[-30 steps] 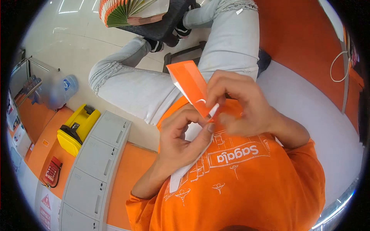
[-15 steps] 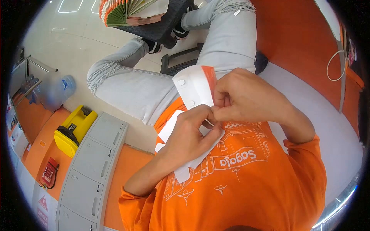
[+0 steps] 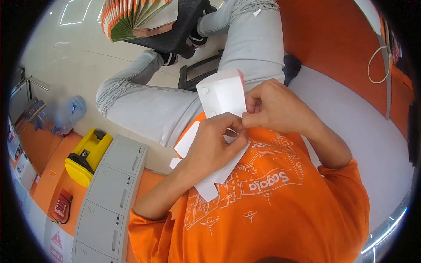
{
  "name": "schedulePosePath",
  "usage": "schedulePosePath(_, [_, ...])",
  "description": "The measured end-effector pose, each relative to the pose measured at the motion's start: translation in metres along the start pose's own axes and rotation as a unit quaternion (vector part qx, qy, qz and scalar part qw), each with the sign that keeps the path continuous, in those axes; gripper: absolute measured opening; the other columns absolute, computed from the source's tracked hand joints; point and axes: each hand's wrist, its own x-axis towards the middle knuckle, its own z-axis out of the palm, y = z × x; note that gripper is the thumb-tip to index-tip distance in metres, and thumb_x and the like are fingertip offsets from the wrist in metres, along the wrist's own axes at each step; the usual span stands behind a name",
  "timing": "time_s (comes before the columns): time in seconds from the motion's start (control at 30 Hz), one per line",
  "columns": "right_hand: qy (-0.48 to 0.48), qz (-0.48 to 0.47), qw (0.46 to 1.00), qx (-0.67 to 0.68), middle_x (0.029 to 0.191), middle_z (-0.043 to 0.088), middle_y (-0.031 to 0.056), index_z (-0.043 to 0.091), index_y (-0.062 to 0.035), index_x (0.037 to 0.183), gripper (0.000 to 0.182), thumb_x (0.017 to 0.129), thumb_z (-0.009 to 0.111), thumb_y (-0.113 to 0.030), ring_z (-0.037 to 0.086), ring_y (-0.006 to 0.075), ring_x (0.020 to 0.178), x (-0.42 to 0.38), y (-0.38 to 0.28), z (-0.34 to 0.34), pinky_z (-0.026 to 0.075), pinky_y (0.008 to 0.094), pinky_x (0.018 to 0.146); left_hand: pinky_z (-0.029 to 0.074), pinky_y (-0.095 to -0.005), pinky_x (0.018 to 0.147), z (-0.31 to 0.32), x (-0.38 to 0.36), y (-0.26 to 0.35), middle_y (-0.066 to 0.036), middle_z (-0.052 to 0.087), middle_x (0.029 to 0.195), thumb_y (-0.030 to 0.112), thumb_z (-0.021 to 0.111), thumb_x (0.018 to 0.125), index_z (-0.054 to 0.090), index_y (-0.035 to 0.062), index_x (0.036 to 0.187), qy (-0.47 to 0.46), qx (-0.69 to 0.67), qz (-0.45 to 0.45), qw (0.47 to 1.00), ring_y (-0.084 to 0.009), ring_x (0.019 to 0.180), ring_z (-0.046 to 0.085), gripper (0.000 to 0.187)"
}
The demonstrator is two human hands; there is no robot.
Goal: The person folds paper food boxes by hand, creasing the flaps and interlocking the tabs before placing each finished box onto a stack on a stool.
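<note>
My left hand is closed on a white cut-out card, held over my lap. The card has side flaps, small pale round dots on its upper panel and an orange-red strip along its far edge. Below the hand, a white flap hangs against my orange shirt. My right hand is pinched shut beside the card's right edge, its fingertips close to my left fingers. Whatever lies between those right fingertips is hidden.
Fanned orange, white and green folded cards rest on a black stool ahead. A small white scrap lies on my jeans. Grey lockers, a yellow bin and a red pouch are to the left.
The card's upper panel has tilted, so less of its orange side shows. My right hand has shifted slightly beside it, still pinched. The whole view has moved a little.
</note>
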Motion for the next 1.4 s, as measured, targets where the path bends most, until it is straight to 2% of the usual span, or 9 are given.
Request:
schedulePosePath(0.03, [0.0,0.002,1.0,0.002,0.067,0.069,0.0155,0.069,0.0082,0.073,0.033,0.071,0.08,-0.023,0.066,0.0209,0.061,-0.001,0.002,0.002,0.053,0.0328,0.061,0.056,-0.0291,0.068,0.0,0.0,0.002,-0.012,0.073,0.087,0.005,0.072,0.087,0.068,-0.0042,0.09,-0.003,0.0,-0.002,1.0,-0.0181,0.077,0.071,0.011])
schedulePosePath(0.1, [0.045,0.012,0.997,0.053,0.066,0.066,0.0243,0.071,0.0081,0.071,0.037,0.068,0.077,-0.029,0.067,0.0355,0.061,-0.002,0.005,0.003,0.054,0.0402,0.065,0.057,-0.029,0.068,-0.003,0.003,0.012,-0.011,0.073,0.086,0.005,0.071,0.087,0.067,-0.0045,0.09,-0.019,0.031,-0.017,0.999,-0.0182,0.077,0.071,0.01])
schedulePosePath(0.33, [0.054,0.025,0.994,0.092,0.063,0.063,0.0246,0.067,0.0104,0.07,0.035,0.069,0.076,-0.024,0.065,0.0314,0.058,-0.004,0.017,0.005,0.053,0.0392,0.062,0.057,-0.0305,0.069,0.001,0.004,0.003,-0.011,0.073,0.09,0.003,0.068,0.088,0.066,-0.0043,0.092,-0.037,0.027,0.008,0.999,-0.0184,0.079,0.071,0.008])
schedulePosePath(0.6, [0.079,0.055,0.992,0.086,0.063,0.064,0.0233,0.066,0.0096,0.069,0.031,0.069,0.076,-0.02,0.064,0.0291,0.057,-0.008,0.014,0.005,0.053,0.0382,0.062,0.057,-0.0357,0.075,0.01,0.001,0.007,-0.017,0.071,0.095,0.002,0.069,0.088,0.064,-0.0041,0.09,-0.046,0.102,0.024,0.993,-0.0335,0.082,0.072,0.008])
schedulePosePath(0.73, [0.088,0.04,0.99,0.104,0.063,0.064,0.0226,0.067,0.009,0.07,0.03,0.069,0.077,-0.019,0.063,0.0285,0.056,-0.012,0.018,0.009,0.052,0.038,0.061,0.057,-0.0363,0.075,0.01,0.0,0.005,-0.017,0.071,0.095,0.002,0.069,0.087,0.064,-0.0039,0.091,-0.046,0.105,0.023,0.993,-0.0332,0.082,0.072,0.008])
schedulePosePath(0.93, [0.122,0.04,0.984,0.121,0.062,0.064,0.0211,0.067,0.0081,0.069,0.029,0.069,0.077,-0.019,0.063,0.0272,0.056,-0.014,0.023,0.018,0.052,0.0371,0.061,0.059,-0.035,0.075,0.01,-0.001,0.002,-0.019,0.071,0.094,0.002,0.068,0.089,0.062,-0.0048,0.09,-0.022,0.049,-0.007,0.999,-0.0296,0.08,0.072,0.009])
schedulePosePath(1.03, [0.143,0.038,0.98,0.131,0.062,0.065,0.019,0.066,0.0076,0.069,0.029,0.07,0.078,-0.019,0.062,0.0247,0.055,-0.015,0.024,0.022,0.051,0.0355,0.059,0.06,-0.0343,0.074,0.012,-0.001,0.002,-0.019,0.071,0.093,0.002,0.067,0.089,0.061,-0.0054,0.089,-0.014,0.102,0.049,0.994,-0.0276,0.079,0.072,0.01])
schedulePosePath(1.3, [0.152,0.059,0.975,0.151,0.06,0.062,0.0134,0.064,0.0071,0.068,0.029,0.071,0.079,-0.017,0.058,0.0165,0.056,-0.019,0.027,0.025,0.05,0.0316,0.058,0.058,-0.0297,0.068,0.007,-0.004,0.002,-0.011,0.069,0.088,0.004,0.065,0.094,0.062,-0.0056,0.093,-0.021,0.012,-0.082,0.996,-0.0155,0.079,0.069,0.01])
schedulePosePath(1.4, [0.159,0.07,0.973,0.15,0.06,0.062,0.0128,0.063,0.0071,0.068,0.029,0.072,0.079,-0.018,0.058,0.0158,0.056,-0.019,0.027,0.024,0.05,0.0314,0.058,0.056,-0.0277,0.067,0.006,-0.004,-0.004,-0.007,0.068,0.089,0.004,0.065,0.094,0.062,-0.005,0.094,-0.014,-0.011,-0.079,0.997,-0.0118,0.082,0.067,0.01])
